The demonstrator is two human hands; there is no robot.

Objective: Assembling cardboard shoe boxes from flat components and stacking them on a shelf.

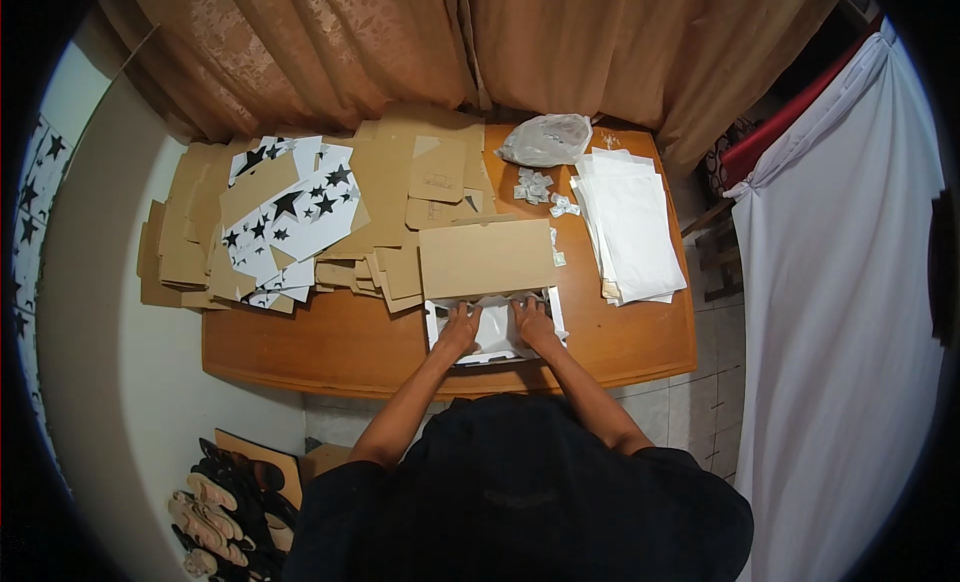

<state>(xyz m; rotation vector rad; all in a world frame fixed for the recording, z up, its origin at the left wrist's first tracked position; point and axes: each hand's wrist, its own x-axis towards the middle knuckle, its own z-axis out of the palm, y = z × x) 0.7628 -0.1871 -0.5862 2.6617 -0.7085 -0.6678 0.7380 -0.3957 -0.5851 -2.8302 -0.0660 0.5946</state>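
An open cardboard box [490, 360] with white outer walls sits at the table's near edge in front of me. Its brown lid [486, 259] is raised and leans away from me. White paper [494, 328] lines the inside. My left hand [460, 329] reaches into the left side of the box, fingers apart against the paper. Opposite it, my right hand [535, 324] touches the paper at the right side, its fingers also apart. The fingertips of both are partly hidden, and I cannot make out anything beneath the paper.
Flat cardboard pieces [390, 152] and white sheets with black stars [290, 212] cover the table's left. A stack of white paper [632, 227] lies at the right. Beyond the box are a plastic bag [547, 140] and small clear packets [533, 187]. Shoes [210, 512] stand at lower left.
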